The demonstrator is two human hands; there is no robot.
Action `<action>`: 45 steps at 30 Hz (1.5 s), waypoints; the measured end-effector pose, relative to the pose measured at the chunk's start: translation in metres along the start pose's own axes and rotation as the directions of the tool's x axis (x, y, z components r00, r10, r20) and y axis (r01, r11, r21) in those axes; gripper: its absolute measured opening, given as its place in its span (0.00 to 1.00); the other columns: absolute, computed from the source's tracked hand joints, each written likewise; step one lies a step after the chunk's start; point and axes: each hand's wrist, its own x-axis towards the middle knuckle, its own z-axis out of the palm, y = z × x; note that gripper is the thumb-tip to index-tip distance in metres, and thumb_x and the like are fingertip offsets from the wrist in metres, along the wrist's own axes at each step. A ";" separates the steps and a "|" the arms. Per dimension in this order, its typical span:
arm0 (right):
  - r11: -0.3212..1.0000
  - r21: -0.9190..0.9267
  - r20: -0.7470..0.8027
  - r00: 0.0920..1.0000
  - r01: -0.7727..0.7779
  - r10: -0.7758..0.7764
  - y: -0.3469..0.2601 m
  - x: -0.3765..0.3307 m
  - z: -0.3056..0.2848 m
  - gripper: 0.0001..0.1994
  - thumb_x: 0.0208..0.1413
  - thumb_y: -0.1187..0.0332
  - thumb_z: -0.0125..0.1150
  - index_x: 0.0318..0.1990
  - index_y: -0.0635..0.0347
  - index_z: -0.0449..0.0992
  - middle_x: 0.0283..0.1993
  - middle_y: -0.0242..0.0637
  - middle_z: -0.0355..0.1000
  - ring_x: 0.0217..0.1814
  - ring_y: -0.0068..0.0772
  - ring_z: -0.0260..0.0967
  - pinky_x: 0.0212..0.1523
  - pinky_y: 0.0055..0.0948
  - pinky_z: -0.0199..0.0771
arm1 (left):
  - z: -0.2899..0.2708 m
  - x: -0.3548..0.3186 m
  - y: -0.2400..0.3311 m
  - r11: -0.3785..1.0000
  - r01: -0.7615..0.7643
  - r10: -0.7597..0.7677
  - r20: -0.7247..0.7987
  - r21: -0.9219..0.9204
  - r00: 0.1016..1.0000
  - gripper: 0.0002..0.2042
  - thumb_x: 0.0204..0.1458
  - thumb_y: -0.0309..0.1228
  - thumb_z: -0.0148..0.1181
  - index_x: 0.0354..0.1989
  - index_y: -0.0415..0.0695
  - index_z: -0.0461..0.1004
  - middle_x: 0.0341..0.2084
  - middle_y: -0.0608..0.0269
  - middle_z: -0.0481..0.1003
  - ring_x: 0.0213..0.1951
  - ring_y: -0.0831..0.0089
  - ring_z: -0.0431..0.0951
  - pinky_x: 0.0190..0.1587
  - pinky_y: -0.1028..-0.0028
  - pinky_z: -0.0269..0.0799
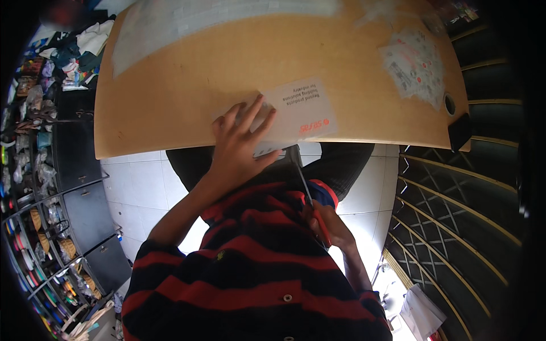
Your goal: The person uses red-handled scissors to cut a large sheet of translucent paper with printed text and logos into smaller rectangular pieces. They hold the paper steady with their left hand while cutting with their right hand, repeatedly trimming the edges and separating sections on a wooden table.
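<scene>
My left hand (242, 136) lies on a translucent printed plastic sheet (313, 111) at the near edge of the brown tabletop (227, 62). Its fingers are spread over the sheet's left part and hide some of it; the thumb stretches along the table edge. My right hand (333, 227) is lower, in front of my body, closed round the red handle of a long, thin metal tool (304, 179). The tool slants up and left, its dark far end just below the table edge near the sheet. Whether it has one blade or two I cannot tell.
Clear plastic film (415, 68) is stuck on the table's right, near a round hole (450, 104) and a black piece (460, 132) at the corner. Shelves of packed goods (42, 227) and grey cabinets (88, 216) line the left. A folding metal gate (455, 193) stands right.
</scene>
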 end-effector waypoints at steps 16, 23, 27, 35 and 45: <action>0.979 -0.073 -0.173 0.969 -0.192 0.178 -0.059 0.003 -0.003 0.37 0.64 0.31 0.43 0.36 0.66 0.72 0.15 0.27 0.63 0.13 0.18 0.62 0.17 0.22 0.60 | 0.023 -0.002 0.014 0.996 0.027 -0.043 -0.178 -0.089 0.983 0.25 0.46 0.42 0.71 0.56 0.57 0.80 0.70 0.59 0.63 0.65 0.48 0.60 0.62 0.51 0.51; 0.961 -0.021 -0.120 0.955 -0.275 0.271 -0.064 0.007 -0.014 0.35 0.66 0.34 0.42 0.36 0.65 0.72 0.16 0.26 0.60 0.15 0.18 0.60 0.17 0.22 0.60 | 0.026 0.008 0.000 0.991 -0.037 0.006 -0.233 -0.128 0.973 0.23 0.45 0.42 0.72 0.53 0.56 0.82 0.68 0.60 0.66 0.64 0.49 0.62 0.62 0.51 0.51; 0.965 -0.078 -0.135 0.962 -0.251 0.239 -0.067 0.004 -0.016 0.36 0.66 0.34 0.41 0.37 0.66 0.73 0.16 0.27 0.61 0.15 0.18 0.60 0.17 0.23 0.60 | 0.029 0.012 -0.006 0.993 -0.055 0.017 -0.331 -0.106 0.943 0.18 0.46 0.39 0.71 0.48 0.54 0.82 0.61 0.60 0.70 0.62 0.50 0.64 0.58 0.49 0.55; 0.931 -0.012 -0.156 0.920 -0.366 0.360 -0.084 0.031 -0.013 0.40 0.65 0.31 0.37 0.34 0.68 0.74 0.15 0.28 0.62 0.12 0.20 0.61 0.15 0.23 0.61 | 0.034 0.007 0.002 0.970 -0.203 0.128 -0.425 -0.135 0.896 0.17 0.40 0.24 0.69 0.42 0.52 0.83 0.45 0.72 0.78 0.44 0.64 0.74 0.52 0.58 0.65; 0.942 -0.048 -0.141 0.936 -0.332 0.323 -0.085 0.042 -0.021 0.41 0.66 0.32 0.36 0.28 0.68 0.75 0.12 0.30 0.61 0.09 0.21 0.62 0.10 0.22 0.63 | 0.037 0.003 0.008 0.964 -0.224 0.147 -0.412 -0.146 0.899 0.19 0.40 0.22 0.69 0.44 0.53 0.84 0.43 0.76 0.79 0.41 0.68 0.75 0.50 0.62 0.65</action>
